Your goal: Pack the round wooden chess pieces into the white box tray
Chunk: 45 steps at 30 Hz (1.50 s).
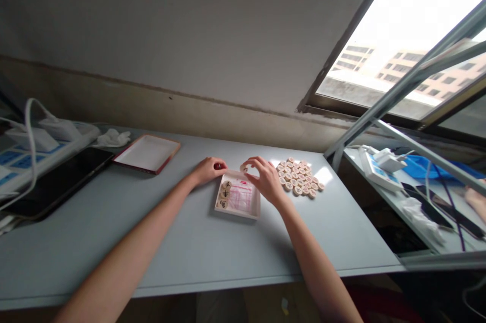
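A shallow white box point(243, 215) lies on the desk in front of me, with a pink-printed bottom. Along its left wall, several round wooden Chinese chess pieces point(225, 193) with dark characters stand in a column. My left hand point(208, 171) is closed at the box's far left corner, fingers curled against it; a small dark red spot shows by the fingertips, too small to make out. Above the far right part of the box, my right hand point(264, 176) pinches one chess piece point(245, 167) between thumb and fingers. Many more pieces point(298, 177) lie in a flat cluster right of that hand.
A white lid with red edges point(148, 153) lies at the left. Beyond it are crumpled tissue point(113, 138), a dark tablet-like device point(64, 181) and a power strip point(11, 161) with chargers. A metal frame point(379, 105) borders the right; another person's hand point(476, 201) shows past it.
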Available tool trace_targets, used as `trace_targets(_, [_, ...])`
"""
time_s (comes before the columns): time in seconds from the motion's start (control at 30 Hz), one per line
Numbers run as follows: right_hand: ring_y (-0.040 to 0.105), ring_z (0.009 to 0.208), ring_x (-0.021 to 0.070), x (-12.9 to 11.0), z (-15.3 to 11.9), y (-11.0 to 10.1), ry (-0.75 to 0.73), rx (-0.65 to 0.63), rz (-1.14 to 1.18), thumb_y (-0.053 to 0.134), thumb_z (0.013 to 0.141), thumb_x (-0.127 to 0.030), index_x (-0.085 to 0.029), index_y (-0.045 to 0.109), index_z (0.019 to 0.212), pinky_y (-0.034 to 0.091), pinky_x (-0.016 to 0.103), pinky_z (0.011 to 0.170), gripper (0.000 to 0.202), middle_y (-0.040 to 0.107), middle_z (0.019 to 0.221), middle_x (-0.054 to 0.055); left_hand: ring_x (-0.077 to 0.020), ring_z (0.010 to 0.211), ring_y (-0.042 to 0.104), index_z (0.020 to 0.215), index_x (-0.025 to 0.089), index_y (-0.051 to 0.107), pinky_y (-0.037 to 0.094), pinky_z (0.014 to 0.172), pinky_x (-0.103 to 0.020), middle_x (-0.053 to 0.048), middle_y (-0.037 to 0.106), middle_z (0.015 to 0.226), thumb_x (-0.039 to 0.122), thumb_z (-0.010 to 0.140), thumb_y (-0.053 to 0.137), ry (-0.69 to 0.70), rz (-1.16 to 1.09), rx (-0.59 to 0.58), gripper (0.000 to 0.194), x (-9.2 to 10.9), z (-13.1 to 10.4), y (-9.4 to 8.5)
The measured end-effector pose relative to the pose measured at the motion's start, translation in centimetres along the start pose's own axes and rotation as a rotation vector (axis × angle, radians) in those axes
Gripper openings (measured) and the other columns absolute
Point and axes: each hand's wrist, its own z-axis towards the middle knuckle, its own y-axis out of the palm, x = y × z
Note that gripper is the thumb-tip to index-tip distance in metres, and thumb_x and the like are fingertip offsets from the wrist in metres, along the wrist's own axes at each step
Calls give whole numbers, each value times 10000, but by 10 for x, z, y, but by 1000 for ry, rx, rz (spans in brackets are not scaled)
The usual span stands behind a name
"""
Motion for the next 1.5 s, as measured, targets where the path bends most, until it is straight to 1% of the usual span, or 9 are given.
trace_targets(0.17, [581,792,179,35,-7,-9,198,50,-73,542,798,-264,-221,568,952,349,317,742,162,652,911,21,-142,658,539,741,135,661,394,615,-233,-36,654,726,320,707,508,-5,-14,-3,242,1,0,0])
trace_targets(0.37, [538,856,219,62,-16,-6,142,-102,-222,496,827,-294,-232,624,935,302,375,793,178,663,923,46,-146,663,539,736,141,659,398,617,-238,-34,654,730,309,709,504,-3,-2,0,230,2,-2,-1])
trace_targets(0.57, [464,949,272,75,-26,-20,217,-104,-324,499,796,-221,-209,651,802,281,442,809,152,618,1049,68,-152,685,553,744,134,661,411,649,-241,-46,655,747,314,707,508,-7,-9,8,239,0,-1,0])
trace_targets(0.77, [472,1001,219,30,-12,-14,57,-99,3,501,818,-210,-231,554,1090,352,380,825,278,573,1132,50,-150,677,555,758,128,662,410,639,-239,-48,657,746,318,707,510,-21,-3,10,249,2,-1,0])
trace_targets(0.87, [488,1002,190,-8,-5,7,-125,-270,127,532,804,-185,-231,547,1082,376,330,800,282,576,1124,46,-152,690,559,760,129,663,413,655,-241,-49,664,762,325,712,510,-17,-1,4,253,2,-1,0])
trace_targets(1.03, [517,980,197,-32,-3,25,-110,-327,83,549,784,-146,-185,558,1004,361,324,790,224,593,1096,76,-156,698,559,752,130,663,416,663,-242,-49,664,754,322,712,505,1,-8,4,252,0,1,0])
trace_targets(1.2, [563,835,165,-7,-4,4,-18,-253,127,588,769,-246,-208,575,915,352,310,761,151,643,910,24,-152,672,546,746,129,663,409,628,-237,-44,656,720,300,702,498,-18,-1,3,242,2,0,-1])
trace_targets(1.33, [576,741,141,20,-8,-20,114,-121,101,511,818,-325,-248,568,1003,371,303,735,208,642,883,10,-150,669,542,743,133,662,407,624,-239,-42,656,722,300,699,500,-29,-8,9,237,2,-1,0])
trace_targets(1.5, [571,720,166,48,-19,-35,205,-211,-34,487,817,-321,-236,625,881,394,331,722,174,634,836,27,-151,674,547,748,135,660,411,636,-242,-46,656,743,297,699,507,-28,-17,10,229,-1,0,1])
